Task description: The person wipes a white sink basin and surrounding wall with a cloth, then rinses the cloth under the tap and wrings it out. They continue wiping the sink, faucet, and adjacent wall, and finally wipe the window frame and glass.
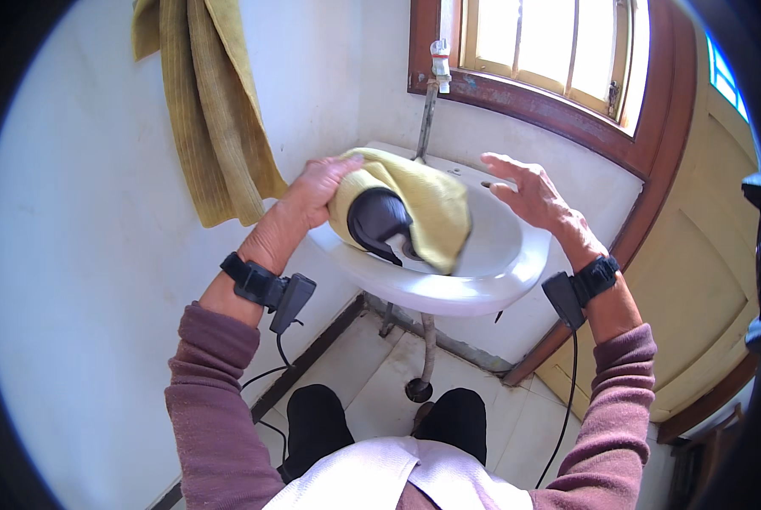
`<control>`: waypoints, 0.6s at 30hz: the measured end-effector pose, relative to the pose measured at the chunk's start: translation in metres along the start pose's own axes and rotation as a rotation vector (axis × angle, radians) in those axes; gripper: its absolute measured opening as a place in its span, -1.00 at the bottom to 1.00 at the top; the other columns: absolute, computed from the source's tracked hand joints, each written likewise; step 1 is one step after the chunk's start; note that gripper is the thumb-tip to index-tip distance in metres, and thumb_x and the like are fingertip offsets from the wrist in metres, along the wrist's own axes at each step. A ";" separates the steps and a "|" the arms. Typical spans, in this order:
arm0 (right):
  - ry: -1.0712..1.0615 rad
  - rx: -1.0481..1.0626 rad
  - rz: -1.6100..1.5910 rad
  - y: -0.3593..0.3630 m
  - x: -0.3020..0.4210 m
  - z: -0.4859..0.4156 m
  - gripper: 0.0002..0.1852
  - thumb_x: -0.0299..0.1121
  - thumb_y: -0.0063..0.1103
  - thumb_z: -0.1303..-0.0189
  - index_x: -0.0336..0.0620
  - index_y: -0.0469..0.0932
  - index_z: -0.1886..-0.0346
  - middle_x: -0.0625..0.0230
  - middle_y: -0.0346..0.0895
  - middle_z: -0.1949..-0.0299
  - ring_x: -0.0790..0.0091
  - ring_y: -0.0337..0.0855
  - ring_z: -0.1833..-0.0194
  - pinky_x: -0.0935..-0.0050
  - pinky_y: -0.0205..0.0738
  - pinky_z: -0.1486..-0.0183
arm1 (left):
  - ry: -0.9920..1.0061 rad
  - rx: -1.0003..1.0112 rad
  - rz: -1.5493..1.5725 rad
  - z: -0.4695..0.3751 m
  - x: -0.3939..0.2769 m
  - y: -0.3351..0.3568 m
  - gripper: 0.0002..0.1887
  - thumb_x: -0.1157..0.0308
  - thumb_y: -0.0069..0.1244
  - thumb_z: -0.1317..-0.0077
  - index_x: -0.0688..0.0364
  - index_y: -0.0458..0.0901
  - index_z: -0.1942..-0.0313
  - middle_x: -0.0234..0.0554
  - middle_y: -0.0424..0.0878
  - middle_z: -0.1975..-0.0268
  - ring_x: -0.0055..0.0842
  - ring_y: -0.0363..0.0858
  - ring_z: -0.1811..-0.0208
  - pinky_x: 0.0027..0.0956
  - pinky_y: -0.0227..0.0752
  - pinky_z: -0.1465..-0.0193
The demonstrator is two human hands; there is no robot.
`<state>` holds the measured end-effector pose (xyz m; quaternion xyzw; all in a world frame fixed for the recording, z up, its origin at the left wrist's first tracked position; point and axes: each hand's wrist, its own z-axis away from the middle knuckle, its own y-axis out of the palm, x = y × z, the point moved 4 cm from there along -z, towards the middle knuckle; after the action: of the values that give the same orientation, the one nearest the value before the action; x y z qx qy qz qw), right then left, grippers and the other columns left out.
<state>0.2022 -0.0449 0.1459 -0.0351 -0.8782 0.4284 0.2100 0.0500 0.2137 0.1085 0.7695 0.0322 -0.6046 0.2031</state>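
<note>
My left hand [320, 191] grips the left edge of a yellow fabric item [428, 201] with a dark lining [377, 213]. Its round opening faces me, and the blur of the cloth leaves its exact kind unclear. The item hangs over the bowl of a white ceramic washbasin [431, 296], hiding part of the bowl. The metal drain [411, 248] shows just past the dark lining. Over the basin's right rear rim, my right hand [533, 191] is empty, its fingers spread and apart from the cloth.
A tap [441, 64] on a metal pipe [428, 118] rises behind the basin, beside a wood-framed window [540, 102]. An olive-yellow towel [208, 121] hangs at left. Below are a drain hose [429, 350] and a floor hole [419, 390]. Cables [565, 408] trail from both wrist devices.
</note>
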 end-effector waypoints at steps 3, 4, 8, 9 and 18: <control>0.089 0.019 0.060 0.003 -0.044 0.045 -0.61 -0.40 0.15 -0.24 -0.19 0.56 -0.15 0.09 0.66 0.01 0.23 0.68 0.01 0.35 0.55 -0.04 | 0.141 -0.261 0.088 -0.023 -0.027 -0.035 -0.77 0.42 -0.02 -0.40 0.39 0.57 0.04 -0.06 0.68 0.17 -0.35 0.69 0.18 -0.26 0.63 0.07; 0.062 0.010 0.007 0.007 -0.055 0.061 -0.65 -0.37 0.15 -0.23 -0.20 0.60 -0.08 0.10 0.67 0.04 0.19 0.68 0.10 0.28 0.55 0.00 | 0.172 -0.297 0.066 -0.034 -0.039 -0.042 -0.79 0.44 -0.03 -0.40 0.37 0.56 0.05 -0.06 0.67 0.15 -0.36 0.69 0.16 -0.26 0.63 0.04; -0.142 -0.171 -0.073 0.020 -0.074 0.092 -0.72 -0.36 0.05 -0.24 -0.27 0.66 0.09 0.15 0.69 0.13 0.14 0.66 0.07 0.18 0.46 -0.07 | 0.305 -0.372 -0.247 -0.092 -0.067 -0.042 -0.81 0.52 -0.07 -0.38 0.33 0.53 0.03 -0.08 0.63 0.11 -0.36 0.66 0.11 -0.24 0.59 -0.01; -0.159 -0.201 -0.096 0.023 -0.076 0.096 -0.73 -0.37 0.02 -0.24 -0.26 0.67 0.13 0.16 0.69 0.15 0.12 0.64 0.04 0.19 0.42 -0.10 | 0.284 -0.328 -0.322 -0.110 -0.067 -0.037 -0.79 0.54 -0.08 -0.36 0.34 0.52 0.02 -0.09 0.63 0.11 -0.35 0.66 0.11 -0.25 0.59 0.00; -0.215 -0.270 -0.149 0.025 -0.075 0.098 -0.74 -0.37 -0.04 -0.18 -0.28 0.66 0.29 0.18 0.67 0.20 0.08 0.62 0.00 0.20 0.30 -0.13 | 0.307 -0.198 -0.954 -0.257 -0.041 -0.028 -0.66 0.66 -0.14 -0.29 0.50 0.41 -0.09 0.02 0.59 0.07 -0.19 0.66 0.08 -0.18 0.60 0.06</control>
<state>0.2288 -0.1191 0.0477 0.0482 -0.9452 0.2911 0.1397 0.2669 0.3375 0.1874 0.7263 0.4665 -0.5040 -0.0304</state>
